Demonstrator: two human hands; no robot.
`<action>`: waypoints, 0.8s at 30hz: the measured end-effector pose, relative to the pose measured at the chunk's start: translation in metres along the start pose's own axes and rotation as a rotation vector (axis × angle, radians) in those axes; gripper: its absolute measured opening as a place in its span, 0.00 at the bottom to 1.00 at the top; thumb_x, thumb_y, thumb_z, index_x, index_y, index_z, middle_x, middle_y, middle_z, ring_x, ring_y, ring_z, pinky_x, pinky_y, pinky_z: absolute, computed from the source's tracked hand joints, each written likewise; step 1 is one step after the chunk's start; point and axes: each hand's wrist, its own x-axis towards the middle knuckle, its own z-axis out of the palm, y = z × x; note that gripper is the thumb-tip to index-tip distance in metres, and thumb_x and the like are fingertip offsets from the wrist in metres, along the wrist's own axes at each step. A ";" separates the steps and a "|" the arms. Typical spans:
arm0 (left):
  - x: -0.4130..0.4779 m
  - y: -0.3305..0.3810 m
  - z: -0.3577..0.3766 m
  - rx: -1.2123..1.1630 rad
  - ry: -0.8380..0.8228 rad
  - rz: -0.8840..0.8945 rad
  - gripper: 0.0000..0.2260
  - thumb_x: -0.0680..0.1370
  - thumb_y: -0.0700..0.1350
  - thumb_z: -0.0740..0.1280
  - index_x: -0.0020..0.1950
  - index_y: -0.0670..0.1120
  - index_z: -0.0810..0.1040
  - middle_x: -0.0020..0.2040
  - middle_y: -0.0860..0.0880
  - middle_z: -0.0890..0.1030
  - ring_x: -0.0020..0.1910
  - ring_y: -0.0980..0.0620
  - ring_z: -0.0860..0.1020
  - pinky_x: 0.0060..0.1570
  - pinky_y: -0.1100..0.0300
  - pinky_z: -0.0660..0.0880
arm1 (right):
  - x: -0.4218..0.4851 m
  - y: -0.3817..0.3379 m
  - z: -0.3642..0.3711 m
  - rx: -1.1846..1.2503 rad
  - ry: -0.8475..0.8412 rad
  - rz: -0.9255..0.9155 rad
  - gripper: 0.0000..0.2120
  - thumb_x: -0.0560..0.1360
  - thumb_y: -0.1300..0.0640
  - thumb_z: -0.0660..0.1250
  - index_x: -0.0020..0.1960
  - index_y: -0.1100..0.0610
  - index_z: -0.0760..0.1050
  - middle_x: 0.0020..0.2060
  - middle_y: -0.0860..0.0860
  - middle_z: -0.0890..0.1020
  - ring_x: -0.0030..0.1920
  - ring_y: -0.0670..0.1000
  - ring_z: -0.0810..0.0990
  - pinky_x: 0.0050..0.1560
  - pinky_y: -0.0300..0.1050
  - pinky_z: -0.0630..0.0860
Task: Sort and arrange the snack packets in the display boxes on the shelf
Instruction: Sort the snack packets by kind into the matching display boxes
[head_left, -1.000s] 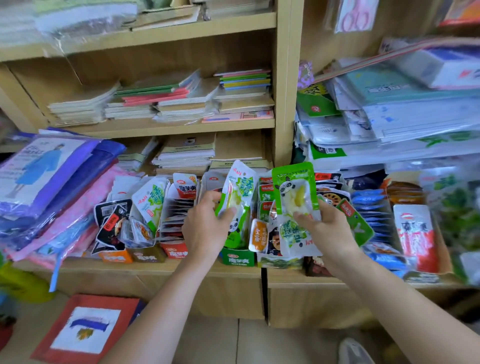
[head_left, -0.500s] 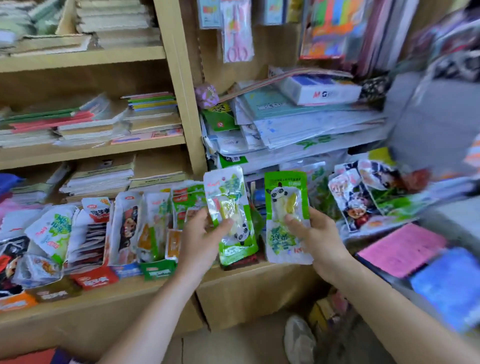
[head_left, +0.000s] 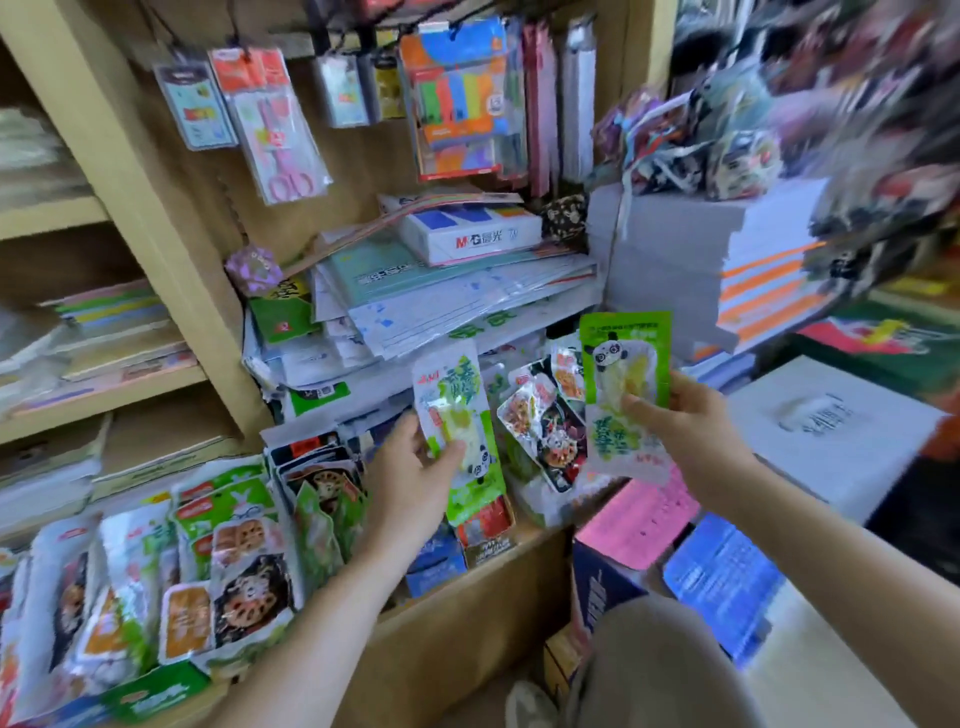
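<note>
My left hand (head_left: 410, 483) grips a white-and-green snack packet (head_left: 457, 415), held upright in front of the shelf. My right hand (head_left: 680, 431) grips a green panda snack packet (head_left: 621, 364), also upright and a little higher, to the right. Between and behind them lie packets with dark lotus-root pictures (head_left: 545, 421). Display boxes (head_left: 208, 561) crammed with upright snack packets fill the wooden shelf (head_left: 467, 587) at lower left. A small red-and-black box (head_left: 485, 530) sits just below my left hand's packet.
Stacked paper and a white M&G box (head_left: 467, 234) lie above the snacks. Scissors and cards (head_left: 275, 130) hang on the back panel. A grey paper stack (head_left: 675, 260), a white carton (head_left: 831, 431), and pink (head_left: 639, 519) and blue pads (head_left: 722, 577) sit on the right. My knee (head_left: 649, 665) is below.
My view has swung to the right along the shelf. Both hands carried their packets rightward and apart, the right one rising higher; the display boxes now sit at lower left.
</note>
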 end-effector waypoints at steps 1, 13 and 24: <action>0.011 -0.001 0.005 0.040 0.025 0.029 0.12 0.75 0.57 0.70 0.55 0.54 0.77 0.46 0.52 0.84 0.41 0.54 0.81 0.49 0.46 0.79 | 0.007 -0.003 -0.005 -0.015 0.003 -0.012 0.05 0.74 0.64 0.73 0.46 0.54 0.82 0.42 0.54 0.86 0.43 0.55 0.82 0.56 0.62 0.79; 0.127 -0.032 0.074 0.053 -0.122 -0.096 0.05 0.79 0.49 0.69 0.51 0.49 0.82 0.51 0.47 0.85 0.49 0.48 0.82 0.50 0.54 0.78 | 0.062 -0.025 -0.009 -0.074 0.002 -0.124 0.08 0.75 0.63 0.72 0.46 0.50 0.81 0.39 0.46 0.86 0.37 0.43 0.84 0.40 0.40 0.81; 0.103 -0.057 0.052 -0.121 -0.208 -0.105 0.12 0.80 0.38 0.68 0.52 0.57 0.82 0.55 0.49 0.85 0.55 0.49 0.83 0.58 0.49 0.80 | 0.126 -0.053 0.072 -0.078 -0.203 -0.224 0.08 0.75 0.67 0.71 0.48 0.56 0.82 0.44 0.50 0.85 0.45 0.46 0.84 0.47 0.36 0.79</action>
